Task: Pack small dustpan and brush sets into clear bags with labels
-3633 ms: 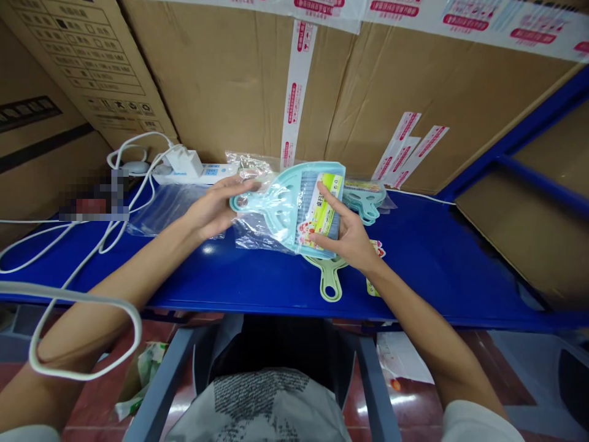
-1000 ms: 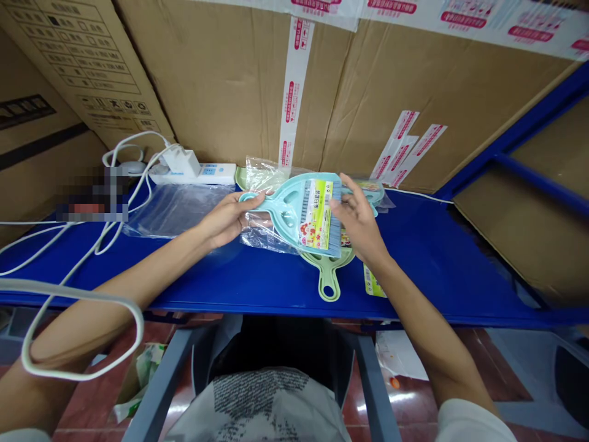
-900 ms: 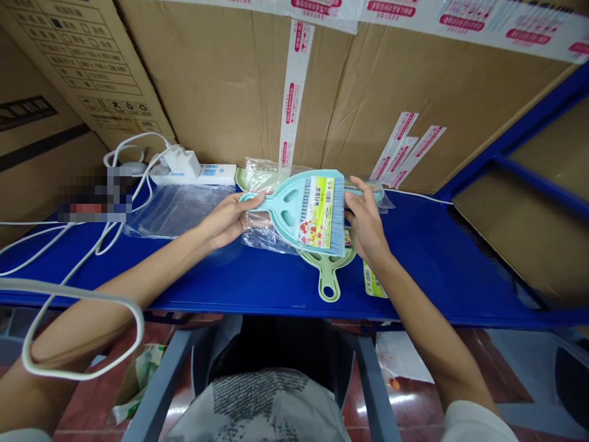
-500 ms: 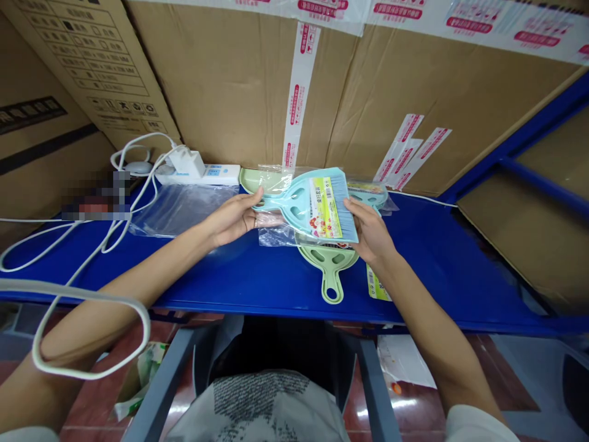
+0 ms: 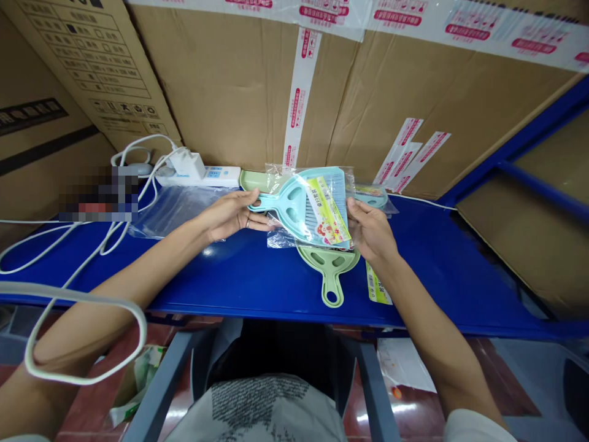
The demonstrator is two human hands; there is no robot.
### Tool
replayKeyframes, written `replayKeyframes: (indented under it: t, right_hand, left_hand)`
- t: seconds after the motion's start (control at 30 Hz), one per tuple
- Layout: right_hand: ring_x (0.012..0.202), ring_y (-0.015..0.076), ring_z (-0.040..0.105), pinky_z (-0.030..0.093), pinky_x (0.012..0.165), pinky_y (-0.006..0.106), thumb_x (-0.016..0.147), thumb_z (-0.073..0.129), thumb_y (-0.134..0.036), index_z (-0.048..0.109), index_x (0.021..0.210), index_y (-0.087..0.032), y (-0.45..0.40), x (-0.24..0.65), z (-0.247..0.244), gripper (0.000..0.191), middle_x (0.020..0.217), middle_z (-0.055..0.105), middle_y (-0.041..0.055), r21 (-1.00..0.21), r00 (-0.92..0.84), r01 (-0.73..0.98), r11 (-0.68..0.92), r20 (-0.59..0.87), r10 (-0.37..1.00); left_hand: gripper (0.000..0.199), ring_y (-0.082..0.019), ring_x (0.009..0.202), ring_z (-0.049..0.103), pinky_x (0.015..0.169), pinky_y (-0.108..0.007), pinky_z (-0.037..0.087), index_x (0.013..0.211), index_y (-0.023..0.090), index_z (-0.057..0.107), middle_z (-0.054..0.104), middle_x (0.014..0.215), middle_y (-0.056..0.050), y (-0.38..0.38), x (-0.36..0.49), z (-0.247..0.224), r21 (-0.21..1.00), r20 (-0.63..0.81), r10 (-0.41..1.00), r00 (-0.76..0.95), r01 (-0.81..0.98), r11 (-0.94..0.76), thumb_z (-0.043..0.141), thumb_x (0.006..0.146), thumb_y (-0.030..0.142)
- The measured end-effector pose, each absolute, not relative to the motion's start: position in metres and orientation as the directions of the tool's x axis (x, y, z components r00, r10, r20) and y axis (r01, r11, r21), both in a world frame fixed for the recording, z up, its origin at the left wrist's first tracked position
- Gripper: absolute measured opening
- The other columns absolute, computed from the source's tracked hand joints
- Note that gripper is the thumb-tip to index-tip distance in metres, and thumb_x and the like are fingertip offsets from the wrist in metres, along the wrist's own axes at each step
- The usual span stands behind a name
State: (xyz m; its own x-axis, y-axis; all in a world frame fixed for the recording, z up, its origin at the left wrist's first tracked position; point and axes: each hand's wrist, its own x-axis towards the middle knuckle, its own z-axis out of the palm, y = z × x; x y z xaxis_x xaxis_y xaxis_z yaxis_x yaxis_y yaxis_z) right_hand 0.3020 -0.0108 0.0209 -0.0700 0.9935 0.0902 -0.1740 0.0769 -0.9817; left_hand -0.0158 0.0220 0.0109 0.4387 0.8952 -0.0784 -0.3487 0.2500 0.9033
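Observation:
Between my two hands is a light blue dustpan set (image 5: 295,205) in a clear plastic bag, with a yellow-green printed card (image 5: 327,209) slanted across it. My left hand (image 5: 237,216) is closed on the handle end at the left, thumb on top. At the right edge, my right hand (image 5: 372,228) pinches the wide end of the set. Under it lies a green dustpan set (image 5: 332,270), handle toward me, its upper part covered. Another printed card (image 5: 378,287) lies partly behind my right wrist.
A green dustpan (image 5: 253,179) and another bagged blue set (image 5: 372,195) lie at the back of the blue table (image 5: 257,282). Left are a clear bag (image 5: 184,205), a power strip (image 5: 223,176) and looping white cables (image 5: 110,236). Cardboard boxes (image 5: 230,86) wall the back.
The blue set has turned in my hands: bristles showed at its wide end before, now a ridged face shows. Its card now slants. My left hand has shifted slightly left.

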Motion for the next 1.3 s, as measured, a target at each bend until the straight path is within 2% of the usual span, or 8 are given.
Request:
replayKeyframes:
  t: [0.2, 0.37, 0.6, 0.73, 0.87, 1.0, 1.1, 1.3]
  right_hand:
    - [0.118, 0.0357, 0.078, 0.071, 0.087, 0.053, 0.080, 0.088, -0.057, 0.076, 0.109, -0.026, -0.014, 0.300, 0.024, 0.043, 0.118, 0.083, 0.0100, -0.982, -0.062, -0.173, 0.072, 0.084, 0.995]
    - [0.097, 0.0327, 0.083, 0.072, 0.085, 0.056, 0.078, 0.089, -0.043, 0.061, 0.136, -0.026, -0.014, 0.302, 0.028, 0.066, 0.111, 0.083, 0.0071, -0.981, -0.172, -0.163, -0.101, -0.073, 0.982]
    - [0.081, 0.0245, 0.078, 0.075, 0.077, 0.050, 0.073, 0.096, -0.034, 0.053, 0.142, -0.035, -0.019, 0.302, 0.030, 0.081, 0.098, 0.077, -0.0002, -0.981, -0.096, -0.142, 0.134, 0.149, 0.984]
    - [0.074, 0.0165, 0.075, 0.073, 0.071, 0.040, 0.075, 0.094, -0.030, 0.062, 0.126, -0.036, -0.022, 0.301, 0.034, 0.061, 0.106, 0.075, -0.0025, -0.964, -0.115, -0.166, 0.205, 0.225, 0.967]
    - [0.077, 0.0148, 0.072, 0.068, 0.062, 0.031, 0.083, 0.086, -0.034, 0.073, 0.113, -0.032, -0.023, 0.303, 0.036, 0.033, 0.106, 0.073, -0.0007, -0.960, -0.172, -0.187, 0.210, 0.242, 0.955]
    - [0.079, 0.0160, 0.068, 0.061, 0.056, 0.027, 0.087, 0.086, -0.042, 0.077, 0.107, -0.029, -0.022, 0.302, 0.033, 0.025, 0.099, 0.069, 0.0013, -0.967, -0.172, -0.122, 0.224, 0.243, 0.955]
    - [0.082, 0.0195, 0.069, 0.060, 0.057, 0.030, 0.084, 0.089, -0.041, 0.074, 0.114, -0.032, -0.021, 0.298, 0.029, 0.035, 0.095, 0.069, 0.0007, -0.966, -0.136, -0.101, 0.236, 0.249, 0.959]
    - [0.101, 0.0272, 0.074, 0.067, 0.086, 0.045, 0.071, 0.097, -0.035, 0.065, 0.136, -0.036, -0.018, 0.293, 0.024, 0.072, 0.114, 0.076, 0.0014, -0.939, -0.040, -0.106, 0.326, 0.331, 0.943]
  left_hand:
    - [0.023, -0.029, 0.075, 0.084, 0.078, -0.042, 0.073, 0.106, 0.012, 0.074, 0.082, 0.091, -0.014, 0.017, -0.007, 0.016, 0.908, -0.082, 0.949, 0.305, -0.370, 0.197, 0.062, 0.109, 0.031]
    - [0.019, -0.024, 0.071, 0.083, 0.075, -0.034, 0.072, 0.102, 0.014, 0.072, 0.075, 0.073, -0.005, 0.019, -0.005, 0.016, 0.880, -0.046, 0.987, 0.156, -0.461, 0.114, 0.064, 0.109, 0.030]
    - [0.026, -0.021, 0.078, 0.081, 0.085, -0.037, 0.070, 0.113, 0.013, 0.074, 0.079, 0.087, -0.008, 0.023, -0.010, 0.016, 0.866, 0.010, 0.998, 0.061, -0.500, 0.022, 0.067, 0.107, 0.038]
    - [0.029, -0.022, 0.075, 0.080, 0.080, -0.038, 0.071, 0.117, 0.015, 0.075, 0.078, 0.090, -0.008, 0.022, -0.011, 0.022, 0.862, 0.004, 0.997, 0.080, -0.506, 0.037, 0.067, 0.107, 0.042]
    - [0.029, -0.021, 0.071, 0.080, 0.077, -0.036, 0.071, 0.115, 0.016, 0.076, 0.072, 0.078, -0.003, 0.019, -0.010, 0.023, 0.867, 0.044, 0.989, 0.141, -0.497, 0.033, 0.071, 0.104, 0.042]
    - [0.031, -0.023, 0.077, 0.081, 0.082, -0.037, 0.071, 0.117, 0.014, 0.078, 0.066, 0.070, -0.001, 0.015, -0.006, 0.016, 0.878, 0.097, 0.968, 0.233, -0.477, 0.027, 0.077, 0.101, 0.041]
    - [0.034, -0.026, 0.086, 0.082, 0.087, -0.040, 0.071, 0.119, 0.014, 0.080, 0.067, 0.072, -0.002, 0.012, -0.004, 0.013, 0.882, 0.121, 0.947, 0.297, -0.470, 0.035, 0.081, 0.098, 0.041]
    - [0.032, -0.028, 0.099, 0.080, 0.099, -0.044, 0.068, 0.125, 0.013, 0.081, 0.075, 0.088, -0.009, 0.006, 0.000, 0.015, 0.870, 0.154, 0.912, 0.381, -0.489, 0.058, 0.075, 0.102, 0.033]
